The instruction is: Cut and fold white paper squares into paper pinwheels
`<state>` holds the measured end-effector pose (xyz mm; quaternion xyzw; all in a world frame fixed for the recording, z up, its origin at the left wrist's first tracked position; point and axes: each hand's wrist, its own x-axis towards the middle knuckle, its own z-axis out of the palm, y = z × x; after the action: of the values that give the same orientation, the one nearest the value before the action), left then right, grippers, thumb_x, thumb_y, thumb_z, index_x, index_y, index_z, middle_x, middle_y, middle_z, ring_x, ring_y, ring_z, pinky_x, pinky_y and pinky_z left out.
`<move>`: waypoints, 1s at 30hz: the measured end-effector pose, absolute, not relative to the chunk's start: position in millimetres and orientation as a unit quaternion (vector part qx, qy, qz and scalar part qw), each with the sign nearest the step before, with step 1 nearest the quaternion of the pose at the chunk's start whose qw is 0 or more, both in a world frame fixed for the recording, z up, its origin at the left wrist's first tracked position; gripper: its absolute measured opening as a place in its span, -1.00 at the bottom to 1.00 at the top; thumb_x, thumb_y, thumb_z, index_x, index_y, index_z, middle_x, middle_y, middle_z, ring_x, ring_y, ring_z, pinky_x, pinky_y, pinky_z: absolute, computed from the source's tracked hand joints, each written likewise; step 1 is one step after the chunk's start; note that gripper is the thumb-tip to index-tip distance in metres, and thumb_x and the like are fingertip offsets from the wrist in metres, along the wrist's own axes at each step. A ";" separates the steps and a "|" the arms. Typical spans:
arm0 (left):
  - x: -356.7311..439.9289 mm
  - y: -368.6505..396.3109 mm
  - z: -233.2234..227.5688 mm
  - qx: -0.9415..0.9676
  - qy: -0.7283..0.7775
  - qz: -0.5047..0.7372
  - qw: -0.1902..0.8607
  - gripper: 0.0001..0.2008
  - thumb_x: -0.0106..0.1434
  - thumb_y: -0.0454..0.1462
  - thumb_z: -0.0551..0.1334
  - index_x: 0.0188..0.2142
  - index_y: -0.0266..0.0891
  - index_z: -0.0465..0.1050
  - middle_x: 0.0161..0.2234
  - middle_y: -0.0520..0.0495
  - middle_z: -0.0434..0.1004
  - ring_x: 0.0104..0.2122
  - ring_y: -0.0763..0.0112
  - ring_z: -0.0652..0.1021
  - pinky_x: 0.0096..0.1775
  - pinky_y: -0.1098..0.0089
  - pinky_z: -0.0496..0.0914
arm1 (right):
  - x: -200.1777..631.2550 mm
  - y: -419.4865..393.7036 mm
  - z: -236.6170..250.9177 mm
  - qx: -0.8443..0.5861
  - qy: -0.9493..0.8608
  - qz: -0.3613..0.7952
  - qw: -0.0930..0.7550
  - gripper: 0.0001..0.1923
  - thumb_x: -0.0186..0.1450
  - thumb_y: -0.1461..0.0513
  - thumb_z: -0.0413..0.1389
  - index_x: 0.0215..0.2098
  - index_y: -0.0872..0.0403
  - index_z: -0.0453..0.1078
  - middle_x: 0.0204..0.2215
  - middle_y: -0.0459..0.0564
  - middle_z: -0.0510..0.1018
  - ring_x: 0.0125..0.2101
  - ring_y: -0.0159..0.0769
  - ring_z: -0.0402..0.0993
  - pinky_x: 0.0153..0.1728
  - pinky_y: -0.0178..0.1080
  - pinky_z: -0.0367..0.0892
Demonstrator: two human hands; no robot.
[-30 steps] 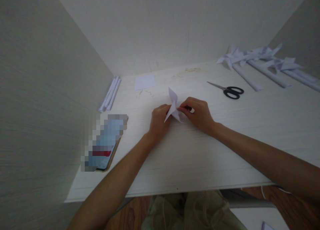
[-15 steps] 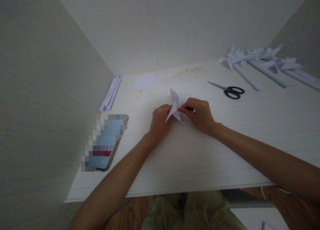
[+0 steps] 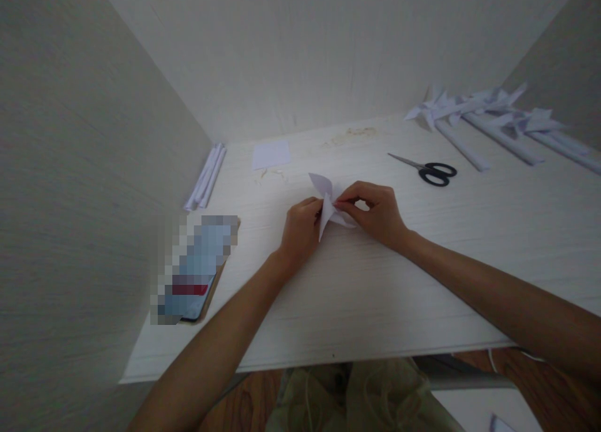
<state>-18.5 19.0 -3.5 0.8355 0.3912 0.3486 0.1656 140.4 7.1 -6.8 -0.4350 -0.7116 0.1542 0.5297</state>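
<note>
A white paper pinwheel (image 3: 327,208) with curved blades is held between my two hands above the middle of the table. My left hand (image 3: 303,228) is closed behind its left side, the fingertips partly hidden by a blade. With thumb and forefinger, my right hand (image 3: 373,210) pinches at the centre of the pinwheel from the right. Whether a pin or another small part sits between those fingertips, I cannot tell.
Black-handled scissors (image 3: 434,172) lie right of centre. Finished paper pinwheels on sticks (image 3: 488,116) lie at the back right. Rolled paper sticks (image 3: 206,175) and a phone (image 3: 201,269) are at the left. A paper square (image 3: 271,154) lies near the back wall (image 3: 300,56).
The pinwheel's blades have turned: the upper one now leans further left and the lower one hangs more upright. Both hands stay in nearly the same place.
</note>
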 end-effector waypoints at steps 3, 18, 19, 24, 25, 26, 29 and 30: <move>-18.7 19.0 -2.8 0.830 0.395 0.353 0.173 -0.80 0.12 -0.42 0.06 -0.47 -0.31 0.45 -0.47 -0.10 0.47 -0.48 0.43 0.45 -0.43 0.44 0.32 | 141.1 8.2 -8.2 -0.416 -0.689 0.230 0.548 -0.93 0.10 0.31 0.11 -0.43 0.11 0.43 -0.50 -0.05 0.53 -0.47 -0.37 0.46 -0.41 -0.27 0.37; -18.9 19.1 -2.8 0.835 0.393 0.351 0.157 -0.79 0.09 -0.48 0.05 -0.49 -0.36 0.46 -0.49 -0.11 0.48 -0.51 0.46 0.44 -0.46 0.47 0.31 | 139.5 13.3 -11.1 -0.453 -0.666 0.270 0.528 -0.90 0.11 0.23 0.12 -0.51 0.12 0.36 -0.64 -0.13 0.45 -0.61 -0.45 0.37 -0.54 -0.34 0.28; -19.0 19.1 -2.8 0.836 0.392 0.351 0.156 -0.79 0.09 -0.47 0.05 -0.49 -0.36 0.46 -0.49 -0.11 0.48 -0.52 0.46 0.44 -0.47 0.47 0.31 | 139.5 12.9 -10.3 -0.457 -0.671 0.259 0.524 -0.89 0.11 0.23 0.12 -0.51 0.12 0.36 -0.65 -0.13 0.45 -0.62 -0.46 0.36 -0.55 -0.35 0.27; -19.3 20.6 -4.3 0.836 0.392 0.352 0.153 -0.80 0.09 -0.46 0.06 -0.49 -0.34 0.46 -0.49 -0.10 0.48 -0.50 0.46 0.45 -0.46 0.47 0.32 | 139.7 11.4 -7.9 -0.454 -0.690 0.231 0.514 -0.95 0.11 0.28 0.10 -0.49 0.12 0.39 -0.58 -0.10 0.49 -0.55 -0.43 0.39 -0.50 -0.34 0.28; -19.3 20.9 -4.6 0.835 0.392 0.353 0.155 -0.80 0.09 -0.46 0.06 -0.48 -0.34 0.46 -0.49 -0.10 0.48 -0.50 0.45 0.45 -0.46 0.46 0.32 | 139.8 11.4 -7.9 -0.453 -0.691 0.229 0.515 -0.95 0.11 0.29 0.10 -0.48 0.12 0.39 -0.56 -0.09 0.50 -0.53 -0.42 0.40 -0.49 -0.34 0.29; -19.3 21.1 -4.9 0.835 0.392 0.353 0.157 -0.80 0.09 -0.46 0.06 -0.48 -0.34 0.46 -0.48 -0.10 0.48 -0.49 0.45 0.45 -0.45 0.46 0.32 | 139.8 11.4 -7.9 -0.453 -0.692 0.227 0.514 -0.95 0.11 0.30 0.09 -0.47 0.12 0.39 -0.55 -0.08 0.51 -0.52 -0.42 0.41 -0.48 -0.34 0.29; -19.3 21.0 -5.2 0.832 0.391 0.358 0.163 -0.80 0.09 -0.46 0.06 -0.47 -0.34 0.46 -0.48 -0.09 0.48 -0.49 0.46 0.45 -0.45 0.47 0.33 | 139.6 11.4 -7.7 -0.455 -0.697 0.215 0.511 -0.94 0.11 0.31 0.09 -0.47 0.12 0.40 -0.55 -0.09 0.52 -0.52 -0.42 0.42 -0.48 -0.34 0.28; -19.4 20.8 -5.2 0.832 0.389 0.360 0.164 -0.80 0.10 -0.45 0.06 -0.47 -0.34 0.46 -0.48 -0.09 0.48 -0.49 0.47 0.45 -0.46 0.47 0.33 | 139.5 11.3 -7.4 -0.458 -0.699 0.206 0.510 -0.94 0.11 0.31 0.09 -0.48 0.12 0.40 -0.56 -0.09 0.51 -0.54 -0.43 0.41 -0.50 -0.35 0.27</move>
<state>-19.4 20.8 -5.2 0.8321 0.3888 0.3599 0.1641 139.5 11.3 -7.4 -0.4575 -0.6987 0.2062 0.5099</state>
